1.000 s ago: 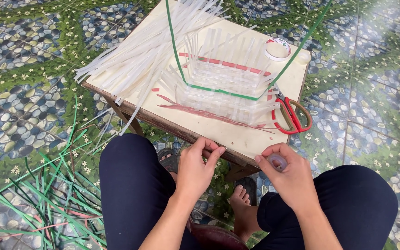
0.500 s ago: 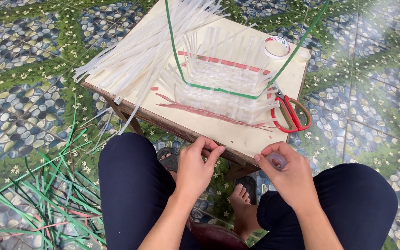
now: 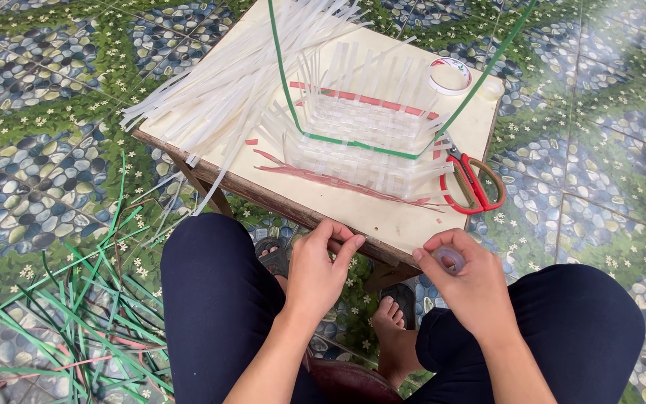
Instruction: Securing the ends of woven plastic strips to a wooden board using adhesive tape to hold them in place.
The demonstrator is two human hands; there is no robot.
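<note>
A small clear glossy tape roll (image 3: pixel 448 259) is pinched. The half-woven white plastic-strip basket (image 3: pixel 364 138) looks smooth and shiny, the cream wooden tabletop (image 3: pixel 383 217) matt, the red-handled metal scissors (image 3: pixel 472 182) glossy.

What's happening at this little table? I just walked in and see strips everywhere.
A seated person holds both hands at the near edge of a small wooden table. The left hand pinches something too thin to make out, and the right hand grips a small clear roll of tape. On the table sit a half-woven basket of pale strips edged with a green strip, red-handled scissors and loose white strips. Green strips litter the floor.
</note>
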